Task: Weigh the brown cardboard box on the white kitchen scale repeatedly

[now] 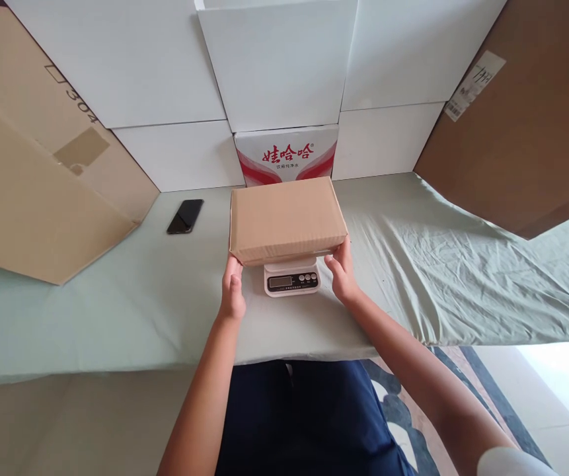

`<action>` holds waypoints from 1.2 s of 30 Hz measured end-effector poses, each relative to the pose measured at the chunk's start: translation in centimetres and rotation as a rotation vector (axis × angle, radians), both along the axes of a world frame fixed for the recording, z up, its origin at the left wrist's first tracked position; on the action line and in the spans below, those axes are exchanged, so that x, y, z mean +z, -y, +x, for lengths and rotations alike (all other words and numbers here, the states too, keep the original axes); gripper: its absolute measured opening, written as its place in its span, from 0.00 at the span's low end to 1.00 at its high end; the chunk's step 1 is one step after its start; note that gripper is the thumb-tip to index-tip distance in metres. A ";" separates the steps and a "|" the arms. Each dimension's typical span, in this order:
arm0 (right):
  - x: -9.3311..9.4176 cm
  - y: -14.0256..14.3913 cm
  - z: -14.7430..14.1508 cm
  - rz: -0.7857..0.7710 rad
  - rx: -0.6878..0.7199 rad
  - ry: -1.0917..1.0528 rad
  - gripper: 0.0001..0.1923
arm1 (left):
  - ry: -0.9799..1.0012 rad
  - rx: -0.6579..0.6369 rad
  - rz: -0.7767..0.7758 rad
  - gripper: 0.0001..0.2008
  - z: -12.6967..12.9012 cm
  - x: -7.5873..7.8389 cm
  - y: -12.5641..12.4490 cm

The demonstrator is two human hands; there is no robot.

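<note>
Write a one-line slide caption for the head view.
Both hands, left hand and right hand, steady a closed cardboard box on a small digital scale; a phone lies nearby.

Open cloth-covered counter (90,311) is lying to either side of the brown box (287,218), which is sitting over the scale (291,277) and blocking the middle. A phone (185,216) is lying well left of it. White cartons (274,66) and a red-printed carton (287,155) are walling off the back, while big cardboard boxes are crowding the left (26,178) and right (527,125) ends.
</note>
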State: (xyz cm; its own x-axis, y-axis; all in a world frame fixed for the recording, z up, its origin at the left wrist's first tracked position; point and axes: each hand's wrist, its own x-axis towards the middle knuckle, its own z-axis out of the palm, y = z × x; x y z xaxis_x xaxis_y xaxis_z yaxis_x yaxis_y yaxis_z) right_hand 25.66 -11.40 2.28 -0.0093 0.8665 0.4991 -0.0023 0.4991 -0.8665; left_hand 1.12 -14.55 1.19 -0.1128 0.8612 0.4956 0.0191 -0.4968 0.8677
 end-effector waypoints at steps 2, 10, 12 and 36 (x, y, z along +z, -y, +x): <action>0.2 0.0 -0.1 -0.027 -0.019 -0.007 0.37 | -0.010 -0.004 -0.036 0.42 -0.1 -0.1 -0.2; 0.5 0.6 -0.7 -0.069 -0.058 -0.044 0.36 | -0.006 -0.004 -0.053 0.43 0.0 -0.2 -0.2; 0.6 0.7 -0.9 -0.084 -0.071 -0.053 0.34 | -0.010 -0.001 -0.046 0.43 0.0 -0.1 -0.2; 0.9 0.6 -1.2 -0.062 -0.082 -0.051 0.30 | -0.022 -0.003 -0.042 0.41 0.0 -0.1 -0.4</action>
State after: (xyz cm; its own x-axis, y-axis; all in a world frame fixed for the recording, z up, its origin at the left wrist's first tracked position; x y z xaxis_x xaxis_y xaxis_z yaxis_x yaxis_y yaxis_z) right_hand 24.48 -12.05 3.19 0.0867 0.8924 0.4429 -0.0084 0.4452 -0.8954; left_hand 1.16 -14.13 1.08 -0.0995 0.8818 0.4611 0.0368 -0.4598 0.8873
